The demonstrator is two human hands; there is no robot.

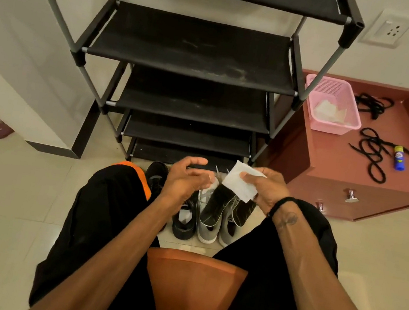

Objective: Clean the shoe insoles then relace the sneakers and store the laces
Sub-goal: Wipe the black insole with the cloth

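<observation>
Two forearms reach out over an orange stool seat (192, 282). Right hand (265, 189) pinches a white wipe (240, 184), thumb on top; left hand (186, 178) hangs loosely curled beside it, grasping nothing. Below them on the tiled floor stand the sneakers — a black pair (184, 221) and a grey pair (210, 220), dark insoles (216, 205) sticking up from the grey ones. Beyond rises a black shoe rack (196, 53). Right of it, on a red cabinet tabletop (337, 161), black laces (372, 156) lie loose near a pink basket (332, 105) and a blue bottle (399, 157).
</observation>
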